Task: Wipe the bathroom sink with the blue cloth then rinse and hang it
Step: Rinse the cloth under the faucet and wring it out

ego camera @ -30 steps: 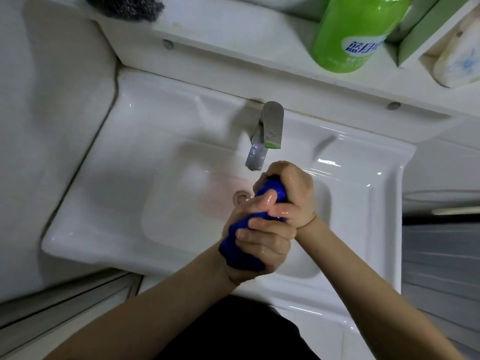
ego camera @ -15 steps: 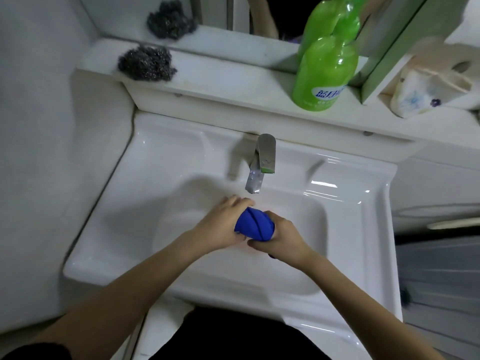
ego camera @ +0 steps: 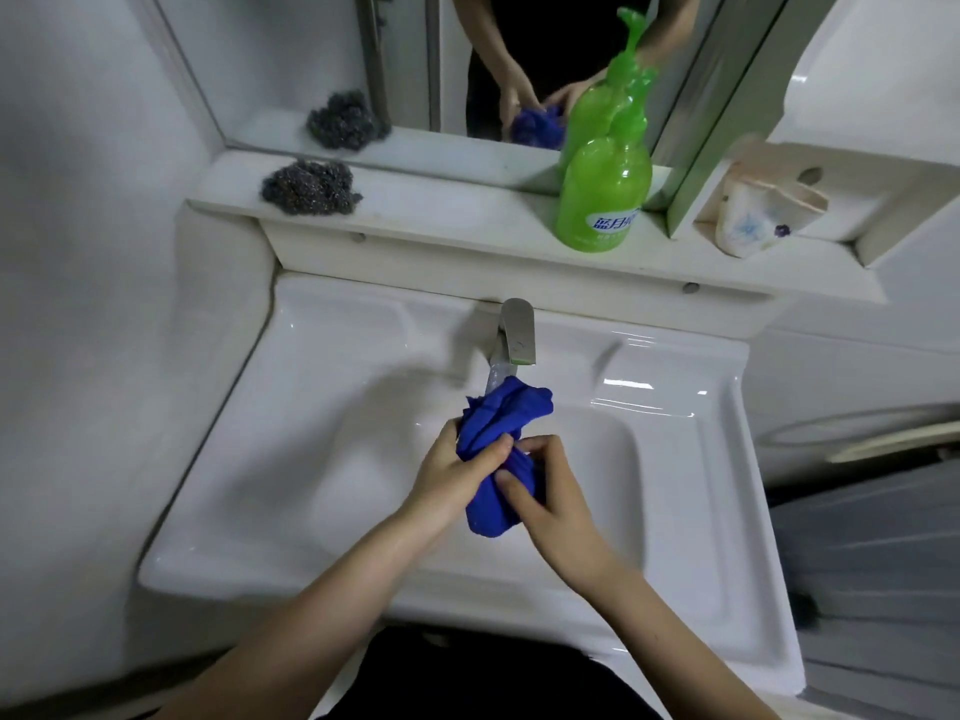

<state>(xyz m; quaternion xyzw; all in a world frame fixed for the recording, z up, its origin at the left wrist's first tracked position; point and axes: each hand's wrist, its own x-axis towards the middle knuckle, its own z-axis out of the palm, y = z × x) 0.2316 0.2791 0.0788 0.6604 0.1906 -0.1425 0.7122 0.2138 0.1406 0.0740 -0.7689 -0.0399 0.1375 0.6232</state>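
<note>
Item: blue cloth (ego camera: 501, 449), centre frame, being gripped tightly by left hand (ego camera: 457, 472) and right hand (ego camera: 550, 498) below tap (ego camera: 514, 340); firm twisting over sink (ego camera: 322, 387) is advised.

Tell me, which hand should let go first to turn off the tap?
Probably the left hand. It pinches the blue cloth near its top, closer to the faucet. The right hand wraps the lower bunch and could hold the cloth alone over the sink.

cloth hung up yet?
No, the blue cloth is bunched between the left hand and right hand over the sink.
</note>
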